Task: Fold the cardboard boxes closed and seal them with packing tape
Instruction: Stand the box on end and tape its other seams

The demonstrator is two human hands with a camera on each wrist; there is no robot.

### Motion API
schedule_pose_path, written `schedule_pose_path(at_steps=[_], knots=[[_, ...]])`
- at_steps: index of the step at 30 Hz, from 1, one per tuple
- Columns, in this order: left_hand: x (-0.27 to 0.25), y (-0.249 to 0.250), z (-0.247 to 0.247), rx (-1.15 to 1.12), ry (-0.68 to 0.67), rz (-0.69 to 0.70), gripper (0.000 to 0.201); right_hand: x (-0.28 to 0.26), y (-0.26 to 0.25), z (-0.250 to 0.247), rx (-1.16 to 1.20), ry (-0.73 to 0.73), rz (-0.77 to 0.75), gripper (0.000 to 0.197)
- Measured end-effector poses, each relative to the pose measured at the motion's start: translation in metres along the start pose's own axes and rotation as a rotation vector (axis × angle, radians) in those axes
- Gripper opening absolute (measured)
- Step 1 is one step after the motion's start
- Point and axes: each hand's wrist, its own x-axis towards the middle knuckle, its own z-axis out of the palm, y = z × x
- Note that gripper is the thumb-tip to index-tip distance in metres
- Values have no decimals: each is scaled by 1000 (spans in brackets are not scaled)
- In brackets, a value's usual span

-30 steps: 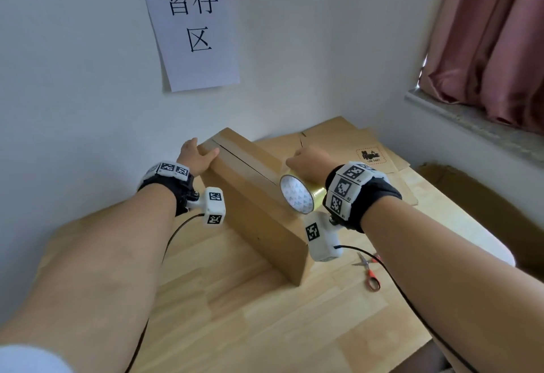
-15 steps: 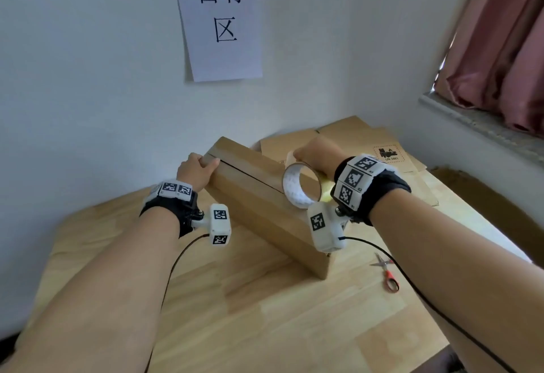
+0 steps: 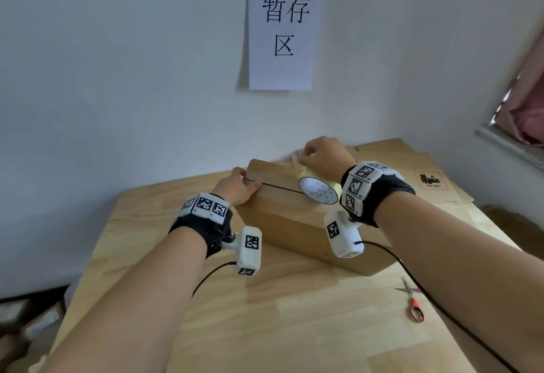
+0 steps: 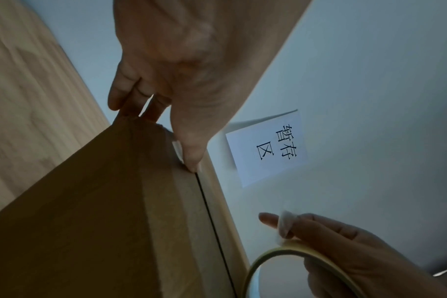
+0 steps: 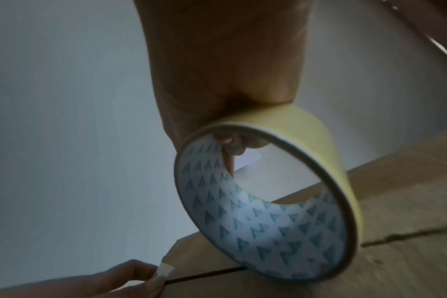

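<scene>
Setting: wooden table (image 3: 241, 328) pushed into a corner of pale wall, a paper sign (image 3: 281, 31) pinned above.
Box: the cardboard box (image 3: 297, 225) lies on the table with its flaps folded shut; its open centre seam (image 4: 212, 221) runs along the long axis, from the left hand toward the right.
Left hand: the left hand (image 3: 238, 185) grips the box's far-left end, thumb on top at the seam's start, fingers curled over the end face.
Right hand: the right hand (image 3: 322, 156) is clamped on the tape roll (image 3: 319, 190), which stands on edge on the box top over the seam, a finger hooked through the core.
Key relation: the roll sits partway along the seam, to the right of the thumb; by judgement the tape must run along that line.
Room: flattened cardboard (image 3: 412, 166) lies behind the box; scissors (image 3: 412, 299) lie near the table's right front.
</scene>
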Motion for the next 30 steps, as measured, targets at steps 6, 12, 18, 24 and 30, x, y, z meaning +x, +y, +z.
schedule_pose_path(at_steps=[6, 12, 18, 24, 30], knots=[[-2, -5, 3, -203, -3, -5, 54, 8, 7, 2, -15, -5, -55, 16], [5, -10, 13, -854, -25, -150, 47, 20, 16, 10, 16, 6, -32, 18], [18, -13, 9, -977, -60, -161, 38, 36, -3, 20, 98, -24, -83, 16], [35, -14, 6, -835, -51, -148, 39, 61, -16, 35, 36, -76, -70, 10], [50, -8, 7, -654, -33, -52, 36, 69, -9, 35, 25, -66, -42, 11]])
